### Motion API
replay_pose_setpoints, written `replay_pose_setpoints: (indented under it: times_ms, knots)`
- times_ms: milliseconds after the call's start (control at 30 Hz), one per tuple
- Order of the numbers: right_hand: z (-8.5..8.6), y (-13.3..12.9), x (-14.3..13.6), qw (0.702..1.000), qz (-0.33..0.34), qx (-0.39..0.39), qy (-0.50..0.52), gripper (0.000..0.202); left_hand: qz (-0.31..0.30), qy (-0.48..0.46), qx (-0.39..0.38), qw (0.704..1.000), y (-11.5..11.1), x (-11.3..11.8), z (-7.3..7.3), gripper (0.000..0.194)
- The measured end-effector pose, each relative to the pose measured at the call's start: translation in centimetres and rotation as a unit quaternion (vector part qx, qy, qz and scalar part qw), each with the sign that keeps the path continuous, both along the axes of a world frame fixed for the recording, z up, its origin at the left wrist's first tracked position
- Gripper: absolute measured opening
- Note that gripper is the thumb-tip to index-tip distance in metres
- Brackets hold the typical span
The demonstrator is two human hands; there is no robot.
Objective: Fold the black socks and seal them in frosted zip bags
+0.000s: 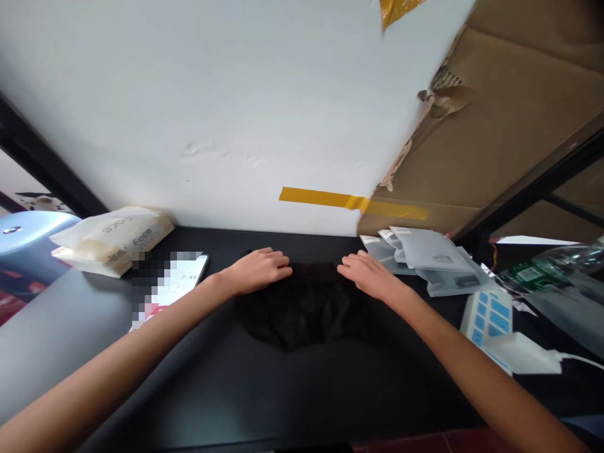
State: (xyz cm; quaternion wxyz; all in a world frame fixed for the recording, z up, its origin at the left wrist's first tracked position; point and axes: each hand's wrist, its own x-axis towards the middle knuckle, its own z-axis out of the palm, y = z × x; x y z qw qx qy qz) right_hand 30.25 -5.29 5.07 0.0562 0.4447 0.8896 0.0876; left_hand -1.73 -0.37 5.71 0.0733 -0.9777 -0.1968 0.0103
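A piece of black cloth [306, 308] lies on the black tabletop [283, 396], its far edge running between my hands. My left hand [262, 270] is closed on the far left part of the cloth. At the far right part, my right hand [365, 274] grips the same edge with fingers curled. The cloth's near edge rests loosely on the table, with soft folds. Its outline is hard to tell from the dark surface.
On the left are a paper bag [113, 242] and a lit phone [182, 277]. Clear plastic packets [429, 255], a white-and-blue power strip [488, 321], a white adapter [526, 352] and a plastic bottle [533, 274] lie to the right. Behind stands a white panel [212, 113] beside cardboard [509, 119].
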Motion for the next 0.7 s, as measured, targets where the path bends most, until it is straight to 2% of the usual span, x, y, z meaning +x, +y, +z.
replay_pose_setpoints:
  times_ms: [100,233,300,333,400,467,567,633,700]
  knots:
    - [0.6,-2.5,0.0,0.999,-0.029,-0.028,0.010,0.041,0.021,0.018,-0.025,0.999,-2.3,-0.3,0.5,0.026]
    - [1.8,-6.1,0.6,0.987,-0.044,-0.110,0.106,0.036,0.022,-0.078,-0.079,0.994,-6.4,-0.9,1.1,0.026]
    - [1.9,-8.0,0.7,0.978,-0.046,-0.158,0.130,0.046,-0.004,-0.107,-0.121,0.987,-8.7,-1.1,0.5,0.046]
    - [1.8,-8.9,0.8,0.974,-0.048,-0.177,0.134,0.044,-0.009,-0.112,-0.127,0.985,-9.6,-1.2,0.0,0.050]
    - [1.7,-9.9,0.9,0.969,-0.049,-0.196,0.143,0.025,0.003,-0.124,-0.147,0.981,-10.7,-1.1,-0.8,0.033]
    - [2.0,-10.0,1.1,0.965,-0.053,-0.202,0.161,0.022,0.045,-0.161,-0.193,0.967,-10.7,-1.0,-1.1,0.024]
    - [3.0,-8.3,1.7,0.959,-0.094,-0.160,0.215,0.027,0.139,-0.242,-0.244,0.929,-8.9,-0.6,-0.3,0.028]
    - [3.3,-6.1,1.9,0.953,-0.117,-0.104,0.259,0.026,0.190,-0.264,-0.192,0.926,-7.2,-0.3,0.2,0.028]
    - [2.9,-3.6,1.7,0.951,-0.128,-0.054,0.277,0.026,0.216,-0.234,-0.097,0.943,-5.3,0.0,0.1,0.027]
